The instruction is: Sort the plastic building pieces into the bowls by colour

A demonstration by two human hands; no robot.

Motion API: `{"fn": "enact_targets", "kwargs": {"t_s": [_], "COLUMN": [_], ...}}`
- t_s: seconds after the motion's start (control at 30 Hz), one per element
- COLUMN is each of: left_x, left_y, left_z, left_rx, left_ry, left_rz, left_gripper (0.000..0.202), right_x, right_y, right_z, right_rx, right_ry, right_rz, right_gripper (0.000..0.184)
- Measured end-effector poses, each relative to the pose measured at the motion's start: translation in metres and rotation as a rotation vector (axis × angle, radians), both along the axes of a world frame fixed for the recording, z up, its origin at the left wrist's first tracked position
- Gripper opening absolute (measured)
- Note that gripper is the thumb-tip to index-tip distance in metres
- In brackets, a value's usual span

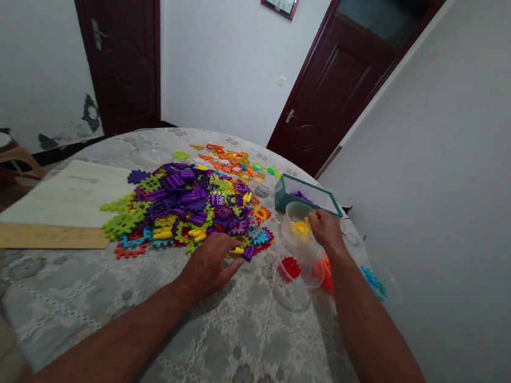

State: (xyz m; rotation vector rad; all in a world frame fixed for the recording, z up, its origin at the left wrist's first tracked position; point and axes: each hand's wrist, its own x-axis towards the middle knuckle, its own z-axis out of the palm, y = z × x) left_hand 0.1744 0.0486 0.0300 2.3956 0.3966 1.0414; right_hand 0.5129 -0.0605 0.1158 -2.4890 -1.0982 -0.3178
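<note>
A heap of plastic building pieces (189,205), purple, green, yellow, blue and orange, lies on a round table (237,349). My left hand (210,266) rests at the near edge of the heap, fingers stretched toward a yellow piece (236,249). My right hand (325,229) hovers over a clear bowl of yellow pieces (295,225), fingers curled as if pinching a small yellow piece. A clear bowl with red pieces (291,269) sits just below that hand.
A teal box (283,190) holding purple pieces stands behind the bowls. More orange pieces (225,158) lie further back. A bowl with blue pieces (377,282) sits at the right edge. A pale board (65,194) lies left. Two dark doors stand beyond.
</note>
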Motion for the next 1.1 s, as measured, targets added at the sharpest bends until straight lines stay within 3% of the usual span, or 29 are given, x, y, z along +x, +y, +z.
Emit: {"fn": "enact_targets", "kwargs": {"t_s": [0.17,0.27,0.37,0.43,0.5,0.63,0.77,0.93,1.1], "left_x": [0.001,0.001,0.001,0.000,-0.001,-0.002,0.002,0.008,0.013], "left_y": [0.001,0.001,0.001,0.000,0.000,-0.002,-0.001,-0.001,-0.003], "left_z": [-0.004,-0.007,-0.009,-0.009,-0.011,-0.018,-0.027,-0.033,-0.037], "left_rx": [0.091,0.101,0.122,0.150,0.176,0.211,0.241,0.219,0.201], "left_ry": [0.059,0.086,0.113,0.139,0.168,0.180,0.153,0.155,0.140], "left_rz": [0.092,0.126,0.149,0.183,0.225,0.267,0.300,0.337,0.342], "left_gripper": [0.059,0.079,0.085,0.086,0.088,0.093,0.094,0.097,0.102], "right_x": [-0.021,-0.069,-0.131,-0.164,-0.183,-0.188,-0.178,-0.173,-0.176], "right_y": [0.010,0.016,0.031,0.046,0.063,0.090,0.099,0.096,0.087], "right_z": [0.016,0.015,-0.007,-0.028,-0.047,-0.070,-0.082,-0.088,-0.088], "right_rx": [0.105,0.276,0.356,0.320,0.245,0.114,0.004,-0.048,-0.049], "right_ry": [-0.088,-0.141,-0.066,-0.019,0.018,0.071,0.100,0.151,0.134], "right_rz": [-0.002,0.211,0.421,0.392,0.254,-0.020,-0.160,-0.171,-0.108], "right_gripper": [0.044,0.041,0.039,0.042,0.050,0.060,0.060,0.061,0.048]}}
